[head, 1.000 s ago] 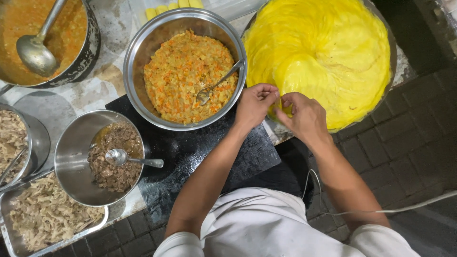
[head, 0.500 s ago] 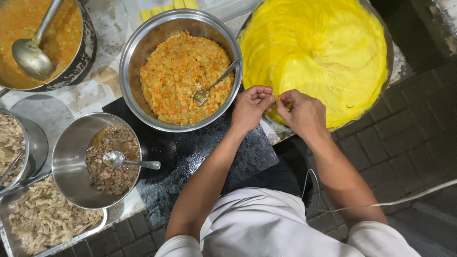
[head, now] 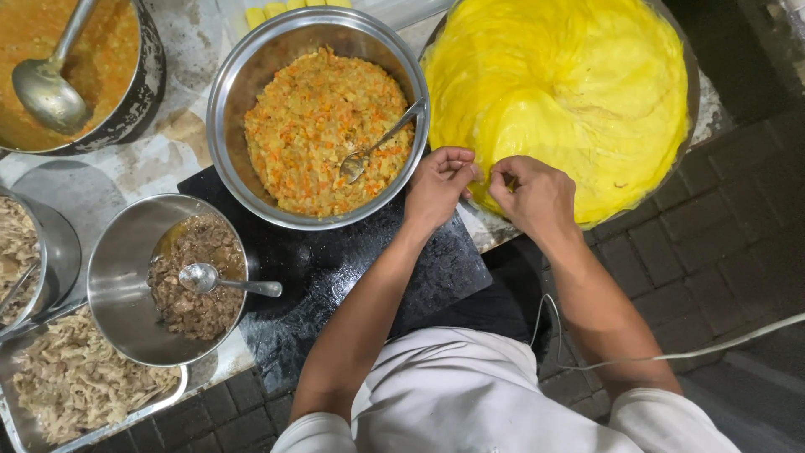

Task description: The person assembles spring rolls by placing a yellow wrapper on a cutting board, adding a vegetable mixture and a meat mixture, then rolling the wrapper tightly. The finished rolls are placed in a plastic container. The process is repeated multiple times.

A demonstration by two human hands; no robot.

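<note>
A big stack of thin yellow sheets fills a round metal tray at the upper right. Both hands work at its near edge. My left hand pinches the edge of the top yellow sheet with thumb and fingers. My right hand grips the same edge a little to the right. A steel bowl of orange and yellow chopped filling, with a fork in it, stands just left of my left hand.
A black board lies below the filling bowl. A steel bowl of brown minced meat holds a spoon. At the left are a tray of shredded pale meat, a pot of orange sauce with a ladle, and a white cable.
Both hands have stayed at the near edge of the yellow sheets, their fingers shifting slightly on it. The view has drifted a little.
</note>
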